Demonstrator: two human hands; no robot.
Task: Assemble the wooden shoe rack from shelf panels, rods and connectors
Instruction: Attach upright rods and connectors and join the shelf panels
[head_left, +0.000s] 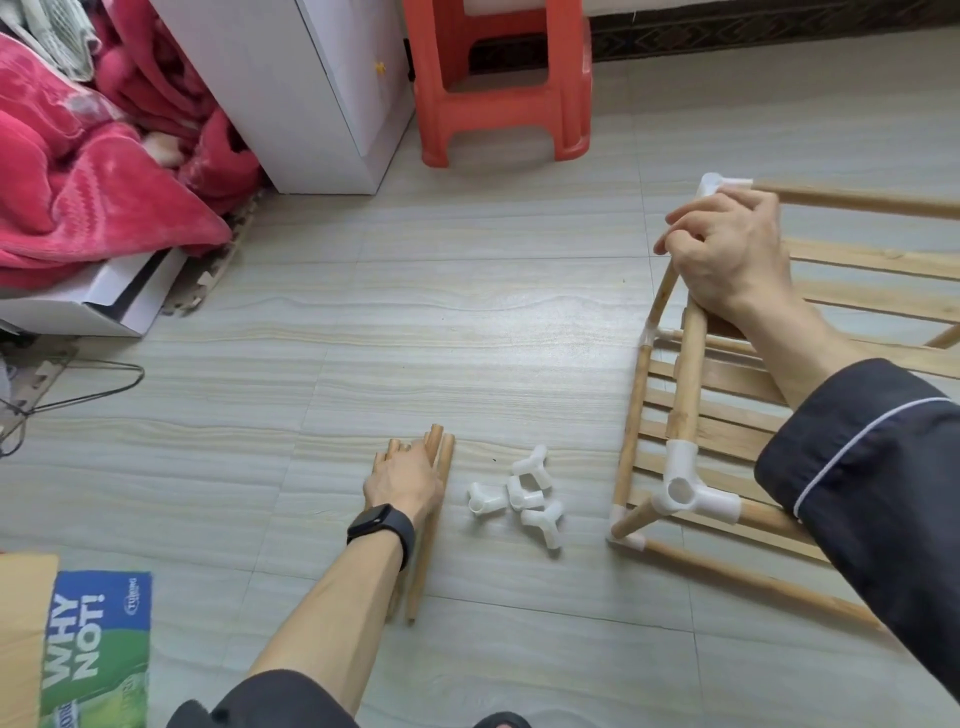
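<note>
A partly built wooden shoe rack (691, 384) lies on its side on the floor at the right, its rods joined by white plastic connectors. My right hand (727, 254) grips the upper end of one rod just below a white corner connector (719, 184). A white multi-way connector (685, 488) faces me at the rack's near corner. My left hand (405, 478) rests flat with straight fingers on a bundle of loose wooden rods (428, 545) on the floor. A small pile of loose white connectors (524, 499) lies between the rods and the rack.
A red plastic stool (498, 88) and a white cabinet (311, 93) stand at the back. Pink blankets (78, 171) and a white box (119, 296) are at the left, with a wire hanger (78, 395) on the floor. A cardboard box (72, 649) sits at the near left.
</note>
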